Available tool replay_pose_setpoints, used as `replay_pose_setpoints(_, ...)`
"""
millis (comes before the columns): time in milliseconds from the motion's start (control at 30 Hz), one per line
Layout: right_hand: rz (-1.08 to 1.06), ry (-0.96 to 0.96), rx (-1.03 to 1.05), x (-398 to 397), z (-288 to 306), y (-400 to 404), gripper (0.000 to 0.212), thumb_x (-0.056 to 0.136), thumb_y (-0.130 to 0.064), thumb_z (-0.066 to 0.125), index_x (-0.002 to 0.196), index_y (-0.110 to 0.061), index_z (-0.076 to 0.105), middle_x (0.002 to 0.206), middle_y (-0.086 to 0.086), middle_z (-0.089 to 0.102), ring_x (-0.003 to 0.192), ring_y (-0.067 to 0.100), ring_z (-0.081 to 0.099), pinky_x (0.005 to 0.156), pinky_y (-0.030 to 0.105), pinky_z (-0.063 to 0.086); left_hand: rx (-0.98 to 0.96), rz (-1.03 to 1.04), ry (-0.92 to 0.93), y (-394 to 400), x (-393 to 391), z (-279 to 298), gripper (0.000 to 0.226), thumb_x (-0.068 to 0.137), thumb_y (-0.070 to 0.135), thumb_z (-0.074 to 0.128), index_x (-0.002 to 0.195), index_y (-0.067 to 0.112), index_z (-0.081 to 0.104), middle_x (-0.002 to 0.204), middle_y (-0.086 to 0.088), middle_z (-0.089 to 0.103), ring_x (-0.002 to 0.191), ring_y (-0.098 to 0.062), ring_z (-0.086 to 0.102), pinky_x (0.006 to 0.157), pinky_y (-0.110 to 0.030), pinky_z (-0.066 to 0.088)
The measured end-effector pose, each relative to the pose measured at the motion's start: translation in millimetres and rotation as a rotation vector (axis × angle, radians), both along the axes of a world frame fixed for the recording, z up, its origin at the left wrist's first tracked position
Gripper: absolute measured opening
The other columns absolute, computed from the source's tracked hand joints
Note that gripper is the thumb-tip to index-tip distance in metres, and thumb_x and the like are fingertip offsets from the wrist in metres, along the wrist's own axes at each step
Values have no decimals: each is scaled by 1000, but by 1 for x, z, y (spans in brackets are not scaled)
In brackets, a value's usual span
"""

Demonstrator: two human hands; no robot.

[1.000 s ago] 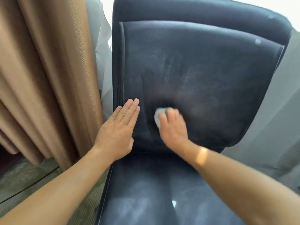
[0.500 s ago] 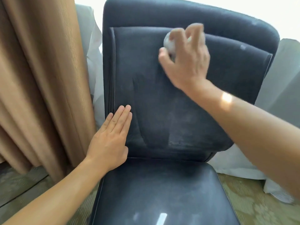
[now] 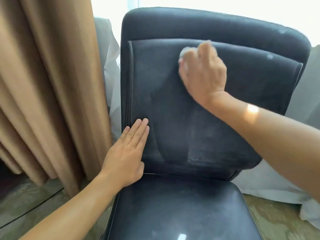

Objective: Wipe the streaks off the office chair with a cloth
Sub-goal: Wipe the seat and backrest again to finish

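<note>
Looked like a furnished room w/ a window, maybe office or hotel rm; couldn't tell which. Tan floor-length curtain (image 3: 45,84) hung at left w/ white sheer curtain (image 3: 112,70) behind it and bright daylight beyond. Patterned green-beige carpet (image 3: 270,217) covered the floor under a black padded office chair (image 3: 190,129).

A tan pleated curtain (image 3: 48,94) hangs at the left, reaching the floor. Beside it hangs a white sheer curtain (image 3: 112,66). Bright daylight enters through the window (image 3: 225,7) behind. The floor is patterned green-beige carpet (image 3: 270,220); white fabric (image 3: 270,189) gathers on it at the right.
</note>
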State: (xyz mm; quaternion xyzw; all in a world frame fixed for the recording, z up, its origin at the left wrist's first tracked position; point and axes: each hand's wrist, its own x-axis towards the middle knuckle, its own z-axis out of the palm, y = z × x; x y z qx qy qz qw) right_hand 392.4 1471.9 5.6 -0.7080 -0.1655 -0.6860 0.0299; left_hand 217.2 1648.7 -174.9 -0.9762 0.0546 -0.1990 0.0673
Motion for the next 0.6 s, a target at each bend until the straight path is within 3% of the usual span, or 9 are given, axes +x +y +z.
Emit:
replay_pose_setpoints(67,157,121,220,-13,-7,32,16,90,-28,65,80,-16,64,85,10,63,66,24,61,37,31,42,-16,25,11,-3,0,-1,103,84,23,57,165,8,-4,173,-7,-22,160,-24,-18,131,-45,7)
replay_pose_setpoints(167,417,245,41,-51,-80,96,22,97,-22,54,85,-10,67,83,10,56,63,24,50,37,32,42,1,32,64,5,0,5,94,94,34,51,159,17,-15,169,-6,-25,155,-23,-28,126,-40,-13)
replay_pose_setpoints(200,488,279,-70,-62,-97,106,26,99,-21,49,86,-8,67,83,10,55,63,23,47,39,31,41,16,13,68,12,-1,8,91,94,36,52,157,17,-11,170,-7,-16,155,-22,-23,127,-39,-12)
replay_pose_setpoints(267,543,226,-202,-58,-98,95,23,96,-18,51,81,-10,66,78,9,54,60,24,45,41,30,36,112,-45,20,24,-4,11,91,89,30,59,161,9,7,172,-12,7,160,-26,0,131,-44,11)
replay_pose_setpoints(300,494,123,-235,-47,-90,80,20,93,-16,54,76,-12,64,74,8,53,57,24,45,40,32,34,143,-62,4,28,-8,11,90,86,24,59,163,5,17,173,-14,13,161,-29,8,130,-47,21)
replay_pose_setpoints(367,307,-24,-162,-25,-71,41,17,89,-17,62,72,-17,62,70,5,52,53,23,46,37,35,32,150,-89,-29,31,-15,7,87,83,14,58,162,1,26,174,-13,12,162,-28,11,128,-48,27)
replay_pose_setpoints(433,192,98,57,-26,-73,23,11,89,-21,66,79,-17,64,77,5,55,57,22,51,35,32,36,131,-76,-47,28,-26,4,84,83,14,60,161,0,31,174,-13,13,162,-28,13,129,-48,24)
replay_pose_setpoints(500,242,325,202,-49,-106,48,11,90,-25,66,87,-14,66,84,8,56,62,22,55,38,29,42,120,-37,-59,24,-34,-2,82,82,15,64,158,-1,38,173,-15,19,160,-30,19,129,-48,25)
replay_pose_setpoints(600,436,455,-56,-77,-154,88,18,95,-27,61,88,-11,63,85,10,56,64,23,52,43,31,47,88,4,-124,26,-38,0,71,82,11,58,151,-4,48,162,-21,41,154,-34,34,126,-50,31)
